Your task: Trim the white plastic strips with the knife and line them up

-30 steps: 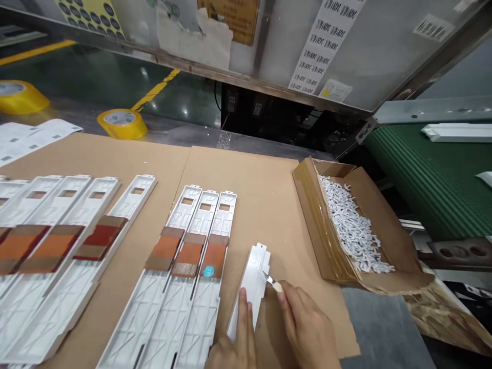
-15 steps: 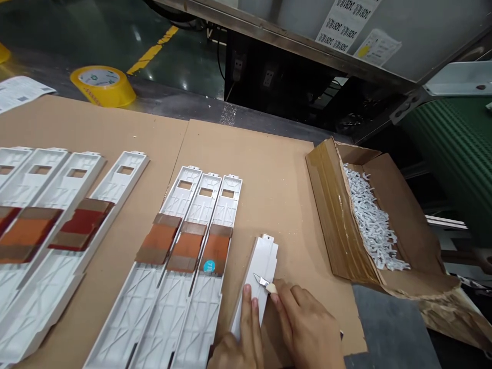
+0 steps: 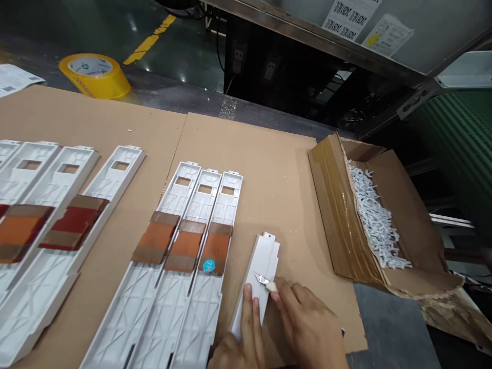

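A smooth white plastic strip [image 3: 262,256] lies on the cardboard in front of me, with a small tab at its far end. Two outstretched fingers of my left hand [image 3: 242,335] rest flat on it, pressing it from above. My right hand [image 3: 307,325] is closed round the pale handle of a craft knife [image 3: 264,280]. The knife's pointed blade lies over the strip's face, just beyond my left fingertips. To the left, three ribbed white plastic parts [image 3: 221,197] lie side by side, each crossed by an orange and brown block [image 3: 186,245].
Several similar white parts [image 3: 125,177] with red or orange blocks lie further left. An open cardboard box [image 3: 326,205] of small white pieces [image 3: 378,218] stands at right. Yellow tape [image 3: 115,84] and a paper sheet [image 3: 17,79] sit at the far left edge. A green belt [image 3: 461,148] is beyond the box.
The view has shifted slightly, so the far things appear a little displaced. Both hands, the knife and the strip keep nearly the same places.
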Motion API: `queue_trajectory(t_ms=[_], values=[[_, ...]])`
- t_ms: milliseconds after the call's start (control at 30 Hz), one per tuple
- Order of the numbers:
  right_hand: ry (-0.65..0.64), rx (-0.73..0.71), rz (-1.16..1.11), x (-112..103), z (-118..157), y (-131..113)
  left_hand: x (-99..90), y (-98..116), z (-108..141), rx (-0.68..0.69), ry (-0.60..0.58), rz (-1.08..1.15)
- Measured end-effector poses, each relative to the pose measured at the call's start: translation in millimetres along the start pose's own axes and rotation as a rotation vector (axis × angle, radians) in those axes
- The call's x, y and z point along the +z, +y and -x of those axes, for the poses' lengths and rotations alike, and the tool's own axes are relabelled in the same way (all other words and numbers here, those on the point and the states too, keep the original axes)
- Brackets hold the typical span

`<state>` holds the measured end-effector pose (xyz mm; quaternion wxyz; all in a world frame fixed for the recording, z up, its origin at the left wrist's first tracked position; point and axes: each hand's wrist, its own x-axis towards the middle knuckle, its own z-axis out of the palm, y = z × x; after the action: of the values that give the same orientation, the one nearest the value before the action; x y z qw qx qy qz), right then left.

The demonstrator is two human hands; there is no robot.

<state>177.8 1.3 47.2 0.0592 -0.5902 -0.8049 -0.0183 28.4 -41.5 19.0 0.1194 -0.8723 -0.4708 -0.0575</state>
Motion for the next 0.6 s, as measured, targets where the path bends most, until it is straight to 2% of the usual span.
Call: queue_trajectory(t_ms=[200, 300, 433, 600], values=[[-0.057, -0.006, 0.055, 0.2, 2.0, 0.0, 1.3, 5.2, 2.0, -0.046, -0.023, 0.002], [-0.087, -0.008, 0.091, -0.3, 2.1, -2.0, 0.9, 5.4, 1.2, -0.026, -0.040, -0.006], [-0.072, 0.005, 0.144, -1.1, 1.6, -4.3, 0.8, 5.1, 0.2, -0.017, -0.049, 0.001], [-0.096, -0.056, 0.208, -3.0, 0.4, -3.0, 0.8, 7.4, 1.8, -0.049, -0.058, 0.025]])
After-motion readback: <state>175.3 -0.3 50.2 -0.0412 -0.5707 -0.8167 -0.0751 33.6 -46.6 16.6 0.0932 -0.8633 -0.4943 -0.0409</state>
